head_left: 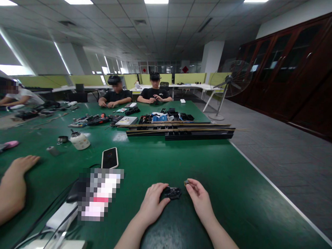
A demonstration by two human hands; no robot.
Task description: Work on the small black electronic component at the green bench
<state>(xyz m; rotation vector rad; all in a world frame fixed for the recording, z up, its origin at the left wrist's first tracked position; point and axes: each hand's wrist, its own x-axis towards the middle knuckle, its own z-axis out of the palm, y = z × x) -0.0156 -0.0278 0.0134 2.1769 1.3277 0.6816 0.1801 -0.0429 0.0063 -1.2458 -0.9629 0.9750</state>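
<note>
The black part (173,193) lies on the table (145,160), its left end grasped by the left hand (154,201), while the right hand (199,199), just right of it, pinches a small, seemingly metal piece (186,182).

Black part (173,193) in left fingers (164,201)

I note green tabletop (247,200) open rightward from the right hand (198,196) to the edge; strip ahead passable. Far: long black rails (199,136) block. Left: phone (110,159), cables (47,204), co-worker's arm (9,191) obstruct.
</note>
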